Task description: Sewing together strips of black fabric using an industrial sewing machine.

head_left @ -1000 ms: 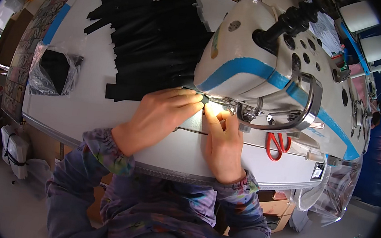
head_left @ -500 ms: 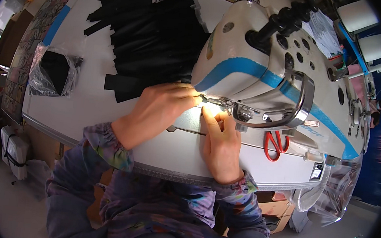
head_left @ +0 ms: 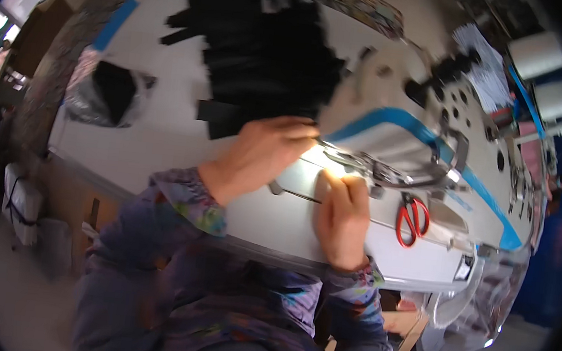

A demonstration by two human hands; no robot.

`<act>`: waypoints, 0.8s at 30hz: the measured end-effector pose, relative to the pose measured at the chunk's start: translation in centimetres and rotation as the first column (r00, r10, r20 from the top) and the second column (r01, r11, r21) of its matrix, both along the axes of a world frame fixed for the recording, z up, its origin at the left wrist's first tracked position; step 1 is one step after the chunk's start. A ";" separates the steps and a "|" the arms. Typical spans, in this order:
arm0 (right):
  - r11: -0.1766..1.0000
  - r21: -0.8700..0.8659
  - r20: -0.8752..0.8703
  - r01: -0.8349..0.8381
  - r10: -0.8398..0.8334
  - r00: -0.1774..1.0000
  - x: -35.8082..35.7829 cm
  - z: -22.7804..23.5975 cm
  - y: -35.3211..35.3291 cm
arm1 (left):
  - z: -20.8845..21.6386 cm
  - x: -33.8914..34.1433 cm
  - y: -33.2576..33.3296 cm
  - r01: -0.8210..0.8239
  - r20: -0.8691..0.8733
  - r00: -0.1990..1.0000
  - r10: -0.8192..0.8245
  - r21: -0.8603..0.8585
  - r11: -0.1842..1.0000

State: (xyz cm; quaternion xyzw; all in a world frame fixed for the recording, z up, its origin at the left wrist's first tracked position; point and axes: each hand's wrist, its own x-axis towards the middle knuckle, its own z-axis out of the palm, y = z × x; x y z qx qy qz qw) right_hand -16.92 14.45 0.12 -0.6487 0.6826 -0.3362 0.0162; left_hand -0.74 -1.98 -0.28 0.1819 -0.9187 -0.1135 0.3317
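Note:
At the needle area of a white and blue sewing machine (head_left: 398,99), both my hands are close together under a bright lamp. My left hand (head_left: 259,156) is closed, its thumb and fingers pinched on a small black fabric piece at the left of the presser foot. Just right of it and nearer me, my right hand (head_left: 345,220) has its fingers bent together, their tips in the glare beside the presser foot. What those tips hold, if anything, is lost in glare and blur. Behind my left hand spreads a pile of black fabric pieces (head_left: 265,61).
Red-handled scissors (head_left: 413,222) lie right of my right hand. A clear plastic bag (head_left: 101,98) with something black inside rests on the white table (head_left: 168,143) at the left. White thread cones (head_left: 537,55) stand at the far right. Blue tape (head_left: 115,24) marks the table's left side.
The whole view has shifted and tilted, so the table and machine appear further right, with blur. Both hands stay by the presser foot; the right fingers look more bent.

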 end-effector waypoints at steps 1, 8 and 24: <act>1.000 0.013 0.038 -0.010 0.010 0.999 0.2 0.5 0.0 | 0.1 0.4 0.6 -0.021 -0.054 0.998 0.021 0.008 1.000; 0.935 0.001 0.348 -0.355 0.332 0.877 6.6 5.8 -6.0 | 1.4 6.9 4.2 -0.217 -0.514 0.743 0.428 0.421 0.881; 0.843 0.335 -0.230 -0.421 0.506 0.831 24.6 3.5 -26.0 | -1.6 17.2 2.2 -0.856 -0.033 0.489 0.872 0.171 0.487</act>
